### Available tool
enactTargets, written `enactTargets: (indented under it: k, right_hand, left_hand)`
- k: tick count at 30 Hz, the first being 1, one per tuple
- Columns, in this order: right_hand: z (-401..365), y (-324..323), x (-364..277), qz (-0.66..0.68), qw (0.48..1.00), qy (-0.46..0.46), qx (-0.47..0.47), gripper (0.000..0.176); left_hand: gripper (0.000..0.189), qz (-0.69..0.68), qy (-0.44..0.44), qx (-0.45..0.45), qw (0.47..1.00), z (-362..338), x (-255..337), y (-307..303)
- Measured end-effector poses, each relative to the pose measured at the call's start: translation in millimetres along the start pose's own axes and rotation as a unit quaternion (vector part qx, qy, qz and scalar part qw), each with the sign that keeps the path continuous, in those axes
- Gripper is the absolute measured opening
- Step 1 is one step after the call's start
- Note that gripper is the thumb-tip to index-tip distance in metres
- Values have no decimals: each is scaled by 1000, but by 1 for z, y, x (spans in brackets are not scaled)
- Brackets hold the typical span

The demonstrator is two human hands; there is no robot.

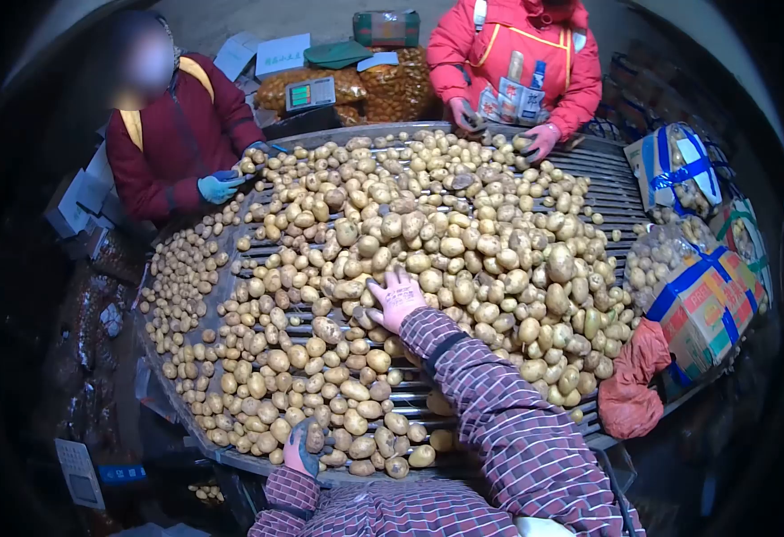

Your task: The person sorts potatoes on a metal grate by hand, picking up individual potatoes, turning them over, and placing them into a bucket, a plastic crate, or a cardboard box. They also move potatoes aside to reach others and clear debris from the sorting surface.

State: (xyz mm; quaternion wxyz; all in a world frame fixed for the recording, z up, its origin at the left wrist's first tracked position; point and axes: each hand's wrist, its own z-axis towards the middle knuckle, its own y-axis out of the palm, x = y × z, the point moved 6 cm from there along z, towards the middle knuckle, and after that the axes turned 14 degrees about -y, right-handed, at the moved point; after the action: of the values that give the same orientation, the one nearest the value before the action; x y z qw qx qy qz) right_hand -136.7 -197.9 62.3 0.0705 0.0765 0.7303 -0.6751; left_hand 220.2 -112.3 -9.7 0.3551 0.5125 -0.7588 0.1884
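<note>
Potatoes lie heaped over a slatted metal table. My right hand, in a pink glove with dark fingertips, rests on the heap near its middle with the fingers spread. By the near edge, at the lower left, my left hand wears a pink and grey glove. Its fingers are curled round a potato. Both of my sleeves are checked purple.
A person in dark red works at the left edge, another in a pink jacket at the far edge. Wrapped potato bags and an orange-red cloth stand at right. A scale sits behind the table.
</note>
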Motion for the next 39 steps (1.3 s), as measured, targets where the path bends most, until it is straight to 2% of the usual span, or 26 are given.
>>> enactTargets:
  k: [1, 2, 6, 8, 9, 10, 11, 13, 16, 17, 19, 20, 21, 22, 23, 24, 25, 28, 31, 32, 34, 35, 36, 37, 38, 39]
  right_hand:
    - [7, 4, -4, 27, 1000, -5, 0, 67]
    - [12, 2, -8, 54, 998, -11, 36, 65]
    - [9, 10, -47, 160, 981, -106, -13, 59]
    - [-8, 20, -82, 127, 980, -149, -24, 56]
    - [-16, 32, -95, 100, 974, -203, 12, 56]
    - [-32, 30, -107, 103, 972, -210, -7, 54]
    - [-49, 47, -112, 169, 957, -227, 64, 54]
    - [-73, 39, -123, 140, 955, -253, 57, 54]
    - [-105, 30, -120, 198, 943, -263, 43, 49]
    - [-111, 27, -114, 241, 939, -245, 7, 48]
    - [-110, 9, -92, 334, 919, -210, -19, 50]
    - [-103, -11, -75, 294, 933, -188, 89, 40]
    - [-89, -33, -58, 208, 966, -140, 70, 29]
    - [-74, -31, -34, 136, 971, -134, 141, 22]
    - [-66, -37, -14, 78, 967, -117, 213, 23]
    - [-52, -29, 2, 27, 976, -88, 199, 23]
    - [-32, -11, 19, 25, 990, -57, 124, 28]
    - [16, 22, 29, -14, 998, -18, 57, 31]
    - [36, 50, 13, -142, 989, 13, -25, 24]
    - [35, 54, 7, -136, 990, 16, -14, 23]
    - [38, 58, 7, -104, 994, 12, -14, 23]
    - [38, 59, 8, -3, 999, 2, -52, 29]
    - [37, 49, 9, 83, 996, 11, -29, 33]
    - [39, 41, 12, 167, 986, 20, -6, 36]
    - [45, 26, 20, 209, 970, 18, 122, 32]
    - [59, 20, 33, 239, 955, 44, 171, 28]
  left_hand:
    - [42, 1, -1, 11, 1000, -2, -2, -1]
    - [43, -124, -77, -18, 989, 6, -12, -3]
    - [42, -159, -81, -29, 984, 9, -17, -4]
    - [42, -176, -83, -35, 980, 12, -19, -3]
    - [42, -180, -86, -38, 979, 12, -21, -7]
    - [40, -157, -72, -40, 984, 13, -21, -10]
    - [38, -134, -59, -42, 988, 15, -24, -13]
    - [34, -94, -37, -47, 994, 19, -32, -13]
    - [32, -11, -14, -21, 1000, 2, -10, -2]
    - [32, 5, -1, -20, 1000, 3, -6, -1]
    - [33, -83, -32, -45, 995, 17, -23, -6]
    - [34, -103, -50, -48, 992, 15, -21, -5]
    - [34, -124, -68, -51, 989, 12, -19, -4]
    - [34, -75, -67, -34, 994, 8, -15, -3]
    - [34, -46, -41, -36, 997, 10, -15, -4]
    - [33, -16, -14, -37, 999, 14, -17, -5]
    - [32, 15, 12, -37, 999, 15, -18, -6]
    - [30, -104, -54, -46, 992, 18, -21, -4]
    - [30, 7, -16, -40, 999, -3, 10, 11]
    - [32, -68, -16, -45, 997, 1, 8, 10]
    - [33, -64, -26, -36, 997, 1, 2, 7]
    - [33, -64, -33, -31, 997, -1, 3, 10]
    - [40, -93, -25, -58, 994, 4, -4, 7]
    - [38, -95, -5, -33, 995, 9, -10, 2]
    - [36, -99, 16, -7, 995, 12, -13, -1]
    - [34, -104, 36, 23, 994, 14, -23, -8]
